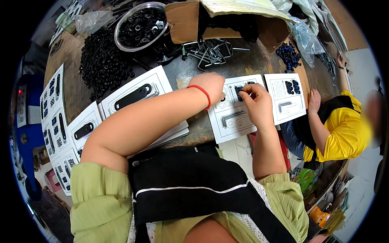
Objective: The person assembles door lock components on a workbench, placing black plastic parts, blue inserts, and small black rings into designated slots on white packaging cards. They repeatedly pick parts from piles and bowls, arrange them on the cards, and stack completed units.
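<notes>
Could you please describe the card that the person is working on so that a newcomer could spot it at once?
On the wooden table, below the torn cardboard box, lie several white cards. It is the card under both hands, unlike the right-hand neighbour, which lies untouched.

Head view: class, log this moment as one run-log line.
left hand on white printed card | right hand pinching small black part | grey hex key seated

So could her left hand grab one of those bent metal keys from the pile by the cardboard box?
Probably yes. The left hand rests on the white card, and the pile of bent metal keys lies just beyond it on the table, with nothing in between.
</notes>
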`<state>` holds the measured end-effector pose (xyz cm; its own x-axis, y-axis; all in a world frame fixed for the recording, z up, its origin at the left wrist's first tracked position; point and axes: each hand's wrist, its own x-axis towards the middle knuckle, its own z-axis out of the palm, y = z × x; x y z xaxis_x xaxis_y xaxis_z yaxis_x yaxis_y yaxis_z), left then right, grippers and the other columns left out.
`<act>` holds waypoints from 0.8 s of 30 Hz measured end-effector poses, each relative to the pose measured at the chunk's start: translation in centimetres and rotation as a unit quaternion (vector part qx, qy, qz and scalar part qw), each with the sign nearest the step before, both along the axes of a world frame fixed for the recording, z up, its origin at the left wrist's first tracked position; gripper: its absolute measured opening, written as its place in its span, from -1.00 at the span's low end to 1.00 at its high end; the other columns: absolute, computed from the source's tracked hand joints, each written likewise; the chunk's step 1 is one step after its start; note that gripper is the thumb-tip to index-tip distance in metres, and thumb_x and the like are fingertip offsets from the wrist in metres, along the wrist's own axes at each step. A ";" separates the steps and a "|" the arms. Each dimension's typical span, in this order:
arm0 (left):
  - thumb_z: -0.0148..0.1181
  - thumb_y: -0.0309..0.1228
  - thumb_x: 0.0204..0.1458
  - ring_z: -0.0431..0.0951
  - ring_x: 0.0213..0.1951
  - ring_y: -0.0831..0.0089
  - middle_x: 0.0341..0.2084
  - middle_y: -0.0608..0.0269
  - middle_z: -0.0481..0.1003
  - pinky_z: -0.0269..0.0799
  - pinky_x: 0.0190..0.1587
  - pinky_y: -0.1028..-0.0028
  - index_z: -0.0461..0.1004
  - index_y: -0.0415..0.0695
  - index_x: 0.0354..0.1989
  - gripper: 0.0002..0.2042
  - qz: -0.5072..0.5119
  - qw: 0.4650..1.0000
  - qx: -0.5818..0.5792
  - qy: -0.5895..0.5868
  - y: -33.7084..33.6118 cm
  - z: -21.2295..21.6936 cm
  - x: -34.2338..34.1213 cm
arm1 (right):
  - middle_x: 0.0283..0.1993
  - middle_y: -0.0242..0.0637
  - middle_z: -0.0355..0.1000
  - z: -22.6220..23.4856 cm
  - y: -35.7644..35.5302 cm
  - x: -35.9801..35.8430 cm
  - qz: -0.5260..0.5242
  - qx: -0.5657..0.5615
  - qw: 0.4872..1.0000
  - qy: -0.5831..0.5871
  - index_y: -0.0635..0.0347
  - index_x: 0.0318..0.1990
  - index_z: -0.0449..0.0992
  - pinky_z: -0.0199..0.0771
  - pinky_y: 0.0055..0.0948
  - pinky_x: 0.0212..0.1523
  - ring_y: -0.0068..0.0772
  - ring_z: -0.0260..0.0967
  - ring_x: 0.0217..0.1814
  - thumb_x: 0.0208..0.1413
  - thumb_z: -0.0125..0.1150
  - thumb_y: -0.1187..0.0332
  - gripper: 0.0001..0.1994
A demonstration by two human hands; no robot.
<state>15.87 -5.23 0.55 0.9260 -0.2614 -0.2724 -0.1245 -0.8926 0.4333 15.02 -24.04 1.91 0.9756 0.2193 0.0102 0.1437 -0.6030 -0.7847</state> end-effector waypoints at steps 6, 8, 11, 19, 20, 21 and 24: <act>0.24 -0.21 0.01 0.56 -0.26 0.11 -0.38 0.08 0.57 0.46 -0.20 0.25 0.56 -0.15 -0.28 -0.75 0.006 0.978 -0.206 -0.012 1.6 3.0 0.3 | -0.39 -0.19 0.41 0.0 1.5 2.1 0.080 0.061 0.993 0.054 0.33 -0.34 0.51 0.35 -0.42 -0.37 -0.30 0.36 -0.40 -0.03 0.29 0.47 -0.87; 0.24 -0.23 0.01 0.56 -0.27 0.11 -0.40 0.08 0.57 0.46 -0.21 0.25 0.57 -0.14 -0.31 -0.77 0.018 0.980 -0.199 -0.006 2.8 2.9 0.5 | -0.37 -0.17 0.44 0.2 2.4 3.2 0.118 0.053 0.990 0.049 0.31 -0.33 0.53 0.37 -0.40 -0.34 -0.29 0.38 -0.38 -0.03 0.29 0.46 -0.87; 0.26 -0.36 -0.01 0.59 -0.36 0.19 -0.43 0.07 0.58 0.47 -0.27 0.34 0.56 -0.20 -0.34 -0.84 0.044 0.982 -0.186 -0.012 4.5 2.6 0.7 | -0.31 -0.14 0.50 0.6 3.2 5.5 0.160 0.032 0.982 0.091 0.29 -0.27 0.57 0.42 -0.39 -0.25 -0.26 0.44 -0.31 -0.02 0.29 0.44 -0.84; 0.25 -0.38 -0.04 0.59 -0.34 0.22 -0.40 0.07 0.60 0.49 -0.22 0.35 0.60 -0.20 -0.34 -0.83 0.145 0.975 -0.163 0.052 8.2 2.9 1.5 | -0.17 -0.08 0.53 -3.1 2.6 16.2 -0.004 -0.274 0.952 -0.139 0.16 -0.05 0.53 0.47 -0.18 -0.14 -0.01 0.47 -0.14 0.04 0.19 0.30 -0.69; 0.24 -0.36 -0.04 0.59 -0.31 0.16 -0.38 0.06 0.59 0.49 -0.18 0.31 0.61 -0.18 -0.35 -0.84 0.153 0.972 -0.165 0.070 8.2 2.5 1.7 | -0.16 -0.08 0.52 -3.9 2.9 17.4 -0.022 -0.293 0.940 -0.172 0.15 -0.06 0.53 0.48 -0.17 -0.14 -0.02 0.47 -0.13 0.04 0.19 0.29 -0.70; 0.24 -0.38 -0.05 0.59 -0.35 0.21 -0.40 0.06 0.60 0.49 -0.23 0.35 0.60 -0.22 -0.34 -0.83 0.140 0.975 -0.160 0.059 8.1 2.3 1.9 | -0.15 -0.08 0.51 -4.4 3.2 18.4 -0.040 -0.310 0.927 -0.206 0.13 -0.07 0.54 0.48 -0.16 -0.14 -0.02 0.47 -0.12 0.05 0.19 0.28 -0.71; 0.25 -0.42 -0.07 0.61 -0.41 0.29 -0.43 0.05 0.60 0.50 -0.29 0.39 0.59 -0.29 -0.33 -0.81 0.112 0.983 -0.142 0.034 7.0 1.6 3.0 | -0.09 -0.07 0.49 -5.5 3.6 20.7 -0.046 -0.344 0.919 -0.188 0.09 -0.16 0.55 0.50 -0.08 -0.16 0.07 0.48 -0.12 0.09 0.12 0.28 -0.79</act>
<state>18.83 1.75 2.18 0.9514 -0.1274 -0.2804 0.0985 -0.7366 0.6691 35.71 -20.43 -3.55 0.9465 0.2157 0.2399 0.2494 -0.9610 -0.1197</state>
